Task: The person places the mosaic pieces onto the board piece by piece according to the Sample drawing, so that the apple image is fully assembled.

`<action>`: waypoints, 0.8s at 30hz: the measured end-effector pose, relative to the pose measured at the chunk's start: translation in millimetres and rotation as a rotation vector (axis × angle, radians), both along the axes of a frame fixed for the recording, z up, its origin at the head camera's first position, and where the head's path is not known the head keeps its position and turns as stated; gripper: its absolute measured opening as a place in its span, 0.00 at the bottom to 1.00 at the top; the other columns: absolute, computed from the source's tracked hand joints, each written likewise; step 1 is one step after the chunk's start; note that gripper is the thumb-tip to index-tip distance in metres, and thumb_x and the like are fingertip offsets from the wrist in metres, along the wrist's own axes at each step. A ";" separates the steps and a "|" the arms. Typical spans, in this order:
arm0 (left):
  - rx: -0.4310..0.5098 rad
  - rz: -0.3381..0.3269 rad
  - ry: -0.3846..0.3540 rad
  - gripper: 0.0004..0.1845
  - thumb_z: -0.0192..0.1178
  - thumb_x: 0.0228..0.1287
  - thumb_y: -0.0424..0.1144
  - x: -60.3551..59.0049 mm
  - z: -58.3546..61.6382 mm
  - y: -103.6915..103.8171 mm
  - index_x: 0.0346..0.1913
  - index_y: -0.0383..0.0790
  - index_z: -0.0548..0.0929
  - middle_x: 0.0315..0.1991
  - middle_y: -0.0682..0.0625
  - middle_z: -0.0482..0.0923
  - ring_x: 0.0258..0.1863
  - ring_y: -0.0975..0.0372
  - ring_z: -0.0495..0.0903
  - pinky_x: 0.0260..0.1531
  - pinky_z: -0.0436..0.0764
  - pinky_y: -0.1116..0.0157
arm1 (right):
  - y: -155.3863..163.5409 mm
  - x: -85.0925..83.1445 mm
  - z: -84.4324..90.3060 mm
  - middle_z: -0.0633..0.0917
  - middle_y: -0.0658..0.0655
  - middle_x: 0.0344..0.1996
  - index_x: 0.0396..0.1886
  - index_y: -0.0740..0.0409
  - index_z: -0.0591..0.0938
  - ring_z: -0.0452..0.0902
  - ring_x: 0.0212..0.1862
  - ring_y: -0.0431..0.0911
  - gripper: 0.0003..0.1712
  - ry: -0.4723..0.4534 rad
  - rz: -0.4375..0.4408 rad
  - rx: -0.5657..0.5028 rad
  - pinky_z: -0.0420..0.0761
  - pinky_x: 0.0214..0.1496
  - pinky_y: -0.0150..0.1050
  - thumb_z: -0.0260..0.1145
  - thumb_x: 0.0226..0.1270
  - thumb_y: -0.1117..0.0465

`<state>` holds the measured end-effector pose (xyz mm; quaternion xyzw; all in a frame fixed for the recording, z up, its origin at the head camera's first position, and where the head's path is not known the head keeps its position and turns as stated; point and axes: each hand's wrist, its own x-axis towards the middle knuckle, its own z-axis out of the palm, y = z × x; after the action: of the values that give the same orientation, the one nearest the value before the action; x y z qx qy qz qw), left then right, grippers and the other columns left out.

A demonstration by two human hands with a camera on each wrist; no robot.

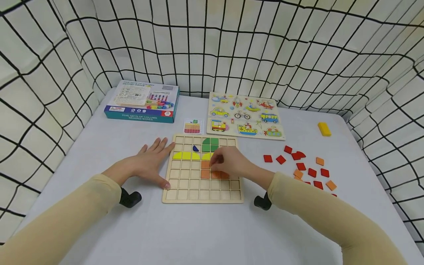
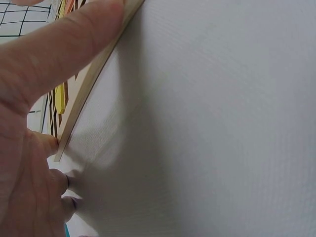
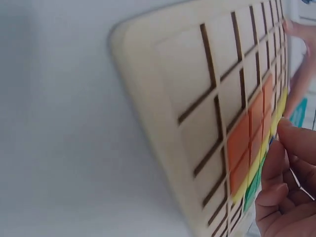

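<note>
"Head view?"

"Left hand spread at the grid board's left edge. Right hand over the middle, fingertips close together by the orange tiles. Loose red tiles lie right of the board."

"Left wrist?"

"Thumb on the board's edge. Firm pressure there should stop sliding."

"Right wrist: pinching anything?"

"Can't tell, fingers hide it. If it's a tile, I'd square it to the cell, lower flat, press gently, not nudging neighbours."
</note>
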<state>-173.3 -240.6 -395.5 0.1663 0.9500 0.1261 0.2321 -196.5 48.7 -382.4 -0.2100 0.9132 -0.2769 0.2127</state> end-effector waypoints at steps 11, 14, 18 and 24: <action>-0.001 -0.006 -0.003 0.77 0.77 0.36 0.70 0.7 2.8 0.8 0.83 0.37 0.45 0.83 0.31 0.35 0.81 0.33 0.32 0.71 0.38 0.25 | 139.6 -23.9 7.1 0.86 0.58 0.42 0.51 0.58 0.86 0.78 0.44 0.50 0.12 0.061 -0.249 0.031 0.79 0.42 0.33 0.69 0.71 0.59; 0.001 -0.007 -0.007 0.77 0.77 0.36 0.70 0.4 3.6 0.8 0.83 0.36 0.45 0.83 0.30 0.35 0.81 0.33 0.32 0.71 0.38 0.25 | 180.9 -23.1 8.1 0.86 0.59 0.43 0.53 0.59 0.85 0.78 0.44 0.50 0.14 0.042 -0.279 0.077 0.80 0.42 0.34 0.67 0.73 0.59; 0.004 -0.012 -0.013 0.77 0.77 0.37 0.71 0.5 5.7 1.2 0.82 0.36 0.45 0.82 0.30 0.35 0.81 0.32 0.33 0.71 0.38 0.25 | 221.9 -12.1 7.4 0.86 0.57 0.39 0.50 0.61 0.86 0.77 0.42 0.48 0.13 -0.020 -0.247 0.136 0.81 0.42 0.34 0.68 0.71 0.59; -0.004 -0.016 -0.011 0.77 0.77 0.37 0.70 1.5 7.3 2.4 0.82 0.36 0.45 0.82 0.29 0.35 0.80 0.32 0.33 0.71 0.39 0.24 | 248.7 5.4 1.5 0.87 0.54 0.41 0.48 0.60 0.86 0.78 0.45 0.47 0.13 -0.056 -0.188 0.191 0.82 0.44 0.33 0.72 0.68 0.58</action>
<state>-171.8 -238.2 -388.2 0.1727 0.9476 0.1233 0.2389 -191.1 297.4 -381.0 -0.0942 0.9447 -0.2134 0.2303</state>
